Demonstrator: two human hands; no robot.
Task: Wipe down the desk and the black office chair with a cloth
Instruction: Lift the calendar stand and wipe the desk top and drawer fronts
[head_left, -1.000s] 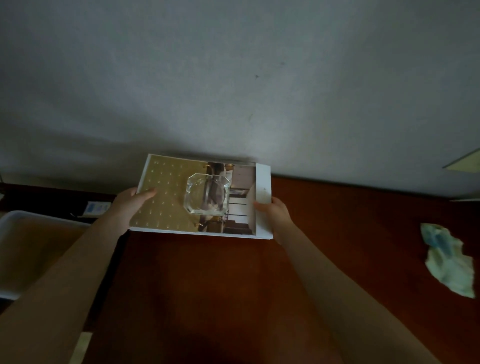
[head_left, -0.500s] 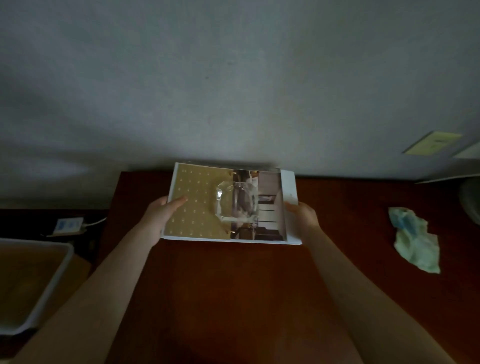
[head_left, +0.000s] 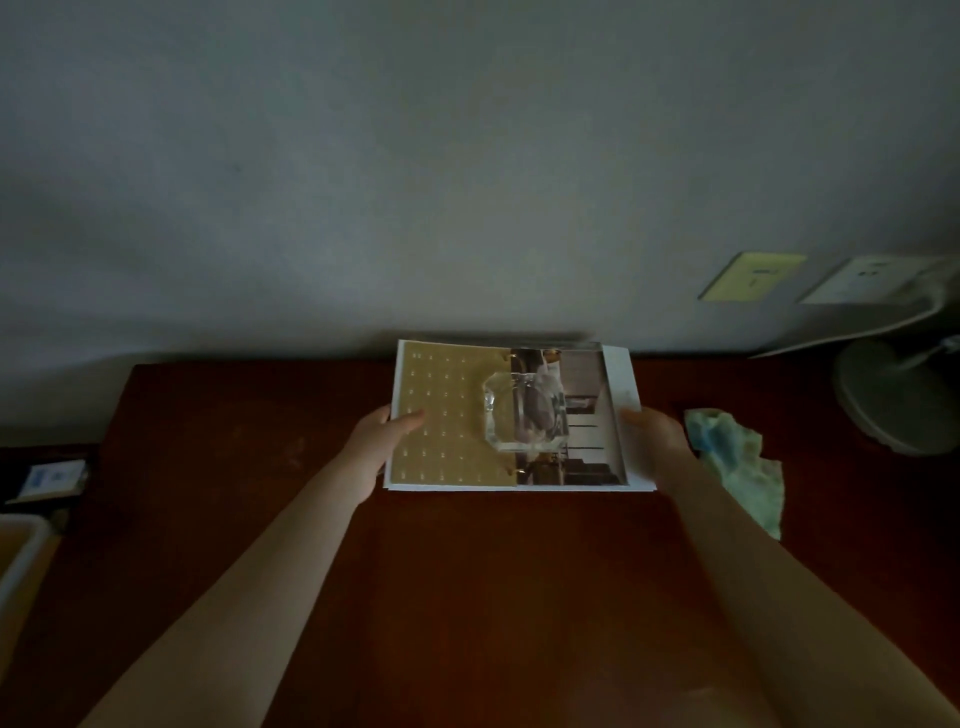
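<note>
in the head view, a dark red-brown wooden surface (head_left: 467, 597) stands against a pale wall (head_left: 415, 156), and both bare arms reach forward over it. the left hand (head_left: 376, 447) grips the left edge of a flat booklet (head_left: 447, 447), with the thumb lying on top of the gold patterned cover and the other fingers hidden below it. the right hand (head_left: 657, 439) grips the right, white edge of the same booklet in the same way, thumb on top. a clear glass dish (head_left: 524, 415) with cut corners sits on the middle of the booklet. the booklet is at the far side of the surface, close to the wall; i cannot tell if it rests on the wood or is lifted a little. the cloth (head_left: 737, 467), crumpled, pale green and blue, lies on the surface just beside the right hand, and no hand touches it. further right there is a round grey base (head_left: 883, 410) on the surface. on the wall above it are a yellow plate (head_left: 753, 275) and a white plate (head_left: 872, 278). at the left, lower than the surface, a white tub (head_left: 21, 561) and a small card (head_left: 52, 475) are seen in the dark.
</note>
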